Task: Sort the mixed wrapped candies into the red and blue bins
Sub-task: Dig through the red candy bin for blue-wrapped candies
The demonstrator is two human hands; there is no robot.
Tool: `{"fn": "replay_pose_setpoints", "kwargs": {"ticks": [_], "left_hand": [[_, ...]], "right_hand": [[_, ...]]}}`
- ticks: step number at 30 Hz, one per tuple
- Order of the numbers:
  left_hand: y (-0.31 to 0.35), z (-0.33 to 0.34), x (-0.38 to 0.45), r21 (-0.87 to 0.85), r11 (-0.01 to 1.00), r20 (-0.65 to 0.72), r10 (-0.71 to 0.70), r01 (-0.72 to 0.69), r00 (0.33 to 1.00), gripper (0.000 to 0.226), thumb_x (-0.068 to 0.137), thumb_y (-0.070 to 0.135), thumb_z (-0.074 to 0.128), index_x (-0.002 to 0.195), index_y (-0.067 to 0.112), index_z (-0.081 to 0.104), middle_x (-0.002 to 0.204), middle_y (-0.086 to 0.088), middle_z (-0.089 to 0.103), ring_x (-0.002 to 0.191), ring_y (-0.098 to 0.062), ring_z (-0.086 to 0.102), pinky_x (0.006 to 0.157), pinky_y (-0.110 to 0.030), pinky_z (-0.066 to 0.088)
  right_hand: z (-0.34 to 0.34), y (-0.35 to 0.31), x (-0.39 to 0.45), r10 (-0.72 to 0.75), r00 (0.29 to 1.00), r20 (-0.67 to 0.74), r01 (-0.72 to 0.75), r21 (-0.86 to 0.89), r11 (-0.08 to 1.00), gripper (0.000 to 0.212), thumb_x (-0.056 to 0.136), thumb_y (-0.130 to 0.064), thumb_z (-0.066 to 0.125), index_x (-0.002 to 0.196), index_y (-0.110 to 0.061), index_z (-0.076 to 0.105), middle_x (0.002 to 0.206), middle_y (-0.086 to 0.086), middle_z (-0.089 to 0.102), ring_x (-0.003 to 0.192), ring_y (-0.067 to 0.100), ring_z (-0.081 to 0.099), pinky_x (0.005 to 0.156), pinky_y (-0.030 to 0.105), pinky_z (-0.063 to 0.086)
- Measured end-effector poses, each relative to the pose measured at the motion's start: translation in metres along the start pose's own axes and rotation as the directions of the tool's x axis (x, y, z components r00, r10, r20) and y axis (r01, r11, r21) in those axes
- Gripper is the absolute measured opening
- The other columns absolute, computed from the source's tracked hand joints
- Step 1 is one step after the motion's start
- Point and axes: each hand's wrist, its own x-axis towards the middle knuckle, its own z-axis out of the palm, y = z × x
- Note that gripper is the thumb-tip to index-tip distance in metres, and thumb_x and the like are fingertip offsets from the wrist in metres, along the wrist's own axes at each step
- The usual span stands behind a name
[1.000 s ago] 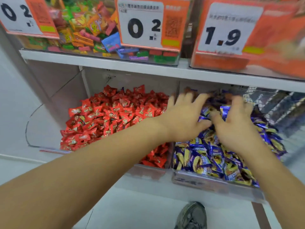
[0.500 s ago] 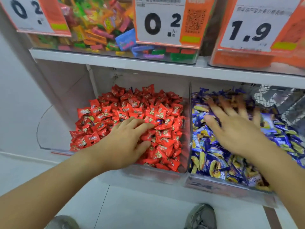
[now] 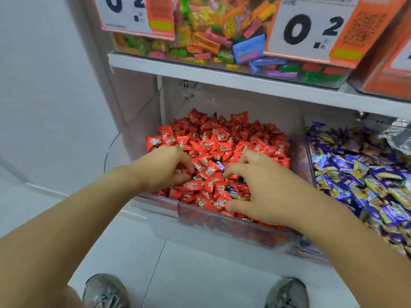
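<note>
Fingers of both hands curl, raking into the red candies point(image 3: 213, 138) inside their bin point(image 3: 222, 221).

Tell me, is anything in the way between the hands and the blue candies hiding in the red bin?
Mostly red candies. A few blue wrappers peek out near the right hand, half buried under red ones. The left hand digs in the same pile. To reach the blue bin, a candy must go over the clear divider wall.
</note>
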Motion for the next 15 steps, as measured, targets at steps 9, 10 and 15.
{"fn": "replay_pose_setpoints", "kwargs": {"ticks": [9,10,15], "left_hand": [[0.042,-0.029,-0.020,-0.076,0.997,-0.334,0.005,-0.033,0.943,0.011,0.086,0.028,0.061,0.079,0.025,0.069,0.073,0.011,0.066,0.070,-0.004,0.059,0.068,-0.027,0.049],[0.048,-0.027,-0.022,-0.101,0.994,-0.307,0.014,-0.048,0.952,0.012,0.086,0.028,0.062,0.076,0.024,0.069,0.068,0.011,0.065,0.067,-0.004,0.059,0.065,-0.025,0.048],[0.050,-0.009,-0.019,-0.359,0.927,0.015,0.119,-0.106,0.993,0.012,0.085,0.022,0.073,0.097,0.023,0.074,0.086,0.012,0.072,0.082,0.000,0.066,0.079,-0.020,0.052]], "right_hand": [[0.014,-0.016,0.052,-0.095,0.995,-0.004,0.093,0.250,0.964,0.013,0.081,-0.022,0.072,0.093,-0.025,0.072,0.077,-0.009,0.067,0.062,0.001,0.057,0.068,0.023,0.048],[0.015,-0.019,0.057,-0.092,0.995,-0.035,0.098,0.335,0.937,0.005,0.082,-0.019,0.070,0.086,-0.022,0.071,0.071,-0.008,0.067,0.060,0.003,0.059,0.061,0.020,0.047],[0.003,0.006,0.059,-0.084,0.993,-0.081,0.107,0.340,0.934,0.024,0.075,-0.003,0.071,0.078,-0.027,0.068,0.070,-0.015,0.066,0.069,-0.002,0.063,0.064,0.015,0.046]]}}
